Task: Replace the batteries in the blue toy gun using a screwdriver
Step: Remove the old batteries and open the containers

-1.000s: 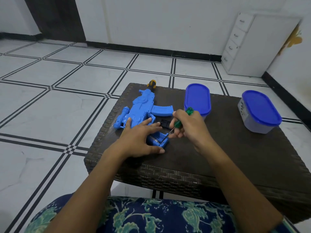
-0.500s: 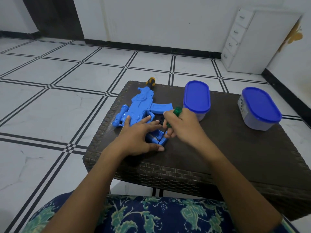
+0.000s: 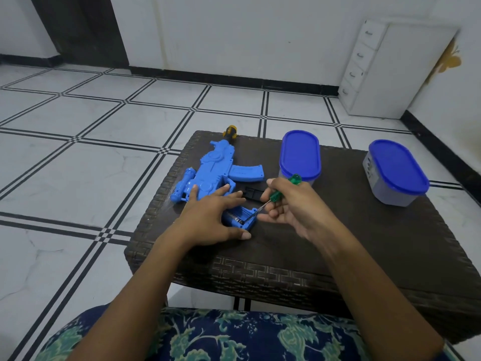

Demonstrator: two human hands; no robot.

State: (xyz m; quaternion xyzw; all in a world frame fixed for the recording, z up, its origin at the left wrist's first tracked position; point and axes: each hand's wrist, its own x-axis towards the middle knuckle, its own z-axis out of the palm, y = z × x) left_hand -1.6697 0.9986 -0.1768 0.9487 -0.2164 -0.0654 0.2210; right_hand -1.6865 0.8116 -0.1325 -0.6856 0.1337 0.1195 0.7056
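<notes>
- Your right hand (image 3: 294,204) has tilted the green-handled screwdriver (image 3: 276,196) back since half a second ago, when the handle stood nearly upright; the shaft now slants down toward 8 o'clock, its tip inside the open battery compartment (image 3: 240,217).
- Your left hand (image 3: 208,220) has barely moved: it lies flat, fingers spread, pressing the blue toy gun (image 3: 213,170) to the wicker table (image 3: 364,243) and closing on nothing.
- Your right hand's fingers are wrapped around the screwdriver handle, thumb toward the shaft.
- The gun lies on the table's left half, muzzle toward 12 o'clock, stock and compartment nearest you.
- A black piece (image 3: 252,193), probably the compartment cover, rests just beyond the compartment at 1 o'clock, so the cover step looks done.
- A metallic cell seems to sit inside; the slanted tip suggests you are prying it out.
- Two blue-lidded containers (image 3: 299,152) (image 3: 397,165) stand at 1 and 2 o'clock of the gun, lids on.
</notes>
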